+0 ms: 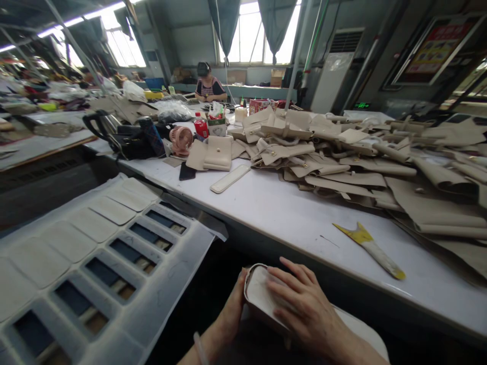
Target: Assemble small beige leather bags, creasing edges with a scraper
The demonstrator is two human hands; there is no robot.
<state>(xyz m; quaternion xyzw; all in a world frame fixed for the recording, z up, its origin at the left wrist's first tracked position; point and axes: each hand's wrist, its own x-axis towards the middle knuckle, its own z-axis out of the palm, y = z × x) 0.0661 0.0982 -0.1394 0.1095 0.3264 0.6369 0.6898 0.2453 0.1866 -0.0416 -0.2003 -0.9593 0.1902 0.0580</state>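
Below the table's front edge, both hands hold a small cream leather piece [259, 294] with rounded corners. My left hand [232, 314] grips its left edge from underneath. My right hand [308, 306] lies on top of it with the fingers pressed flat across its face. On the white table [274, 208] above lies a yellow-tipped scraper tool [371, 248], a short way beyond my right hand.
A large heap of beige leather parts [342, 157] covers the table's right half. A cream strip [230, 178], a phone [186, 171], a pink fan [181, 140] and a red bottle [200, 126] lie further back. A grey slotted template [114, 253] is at the left. A person sits far behind.
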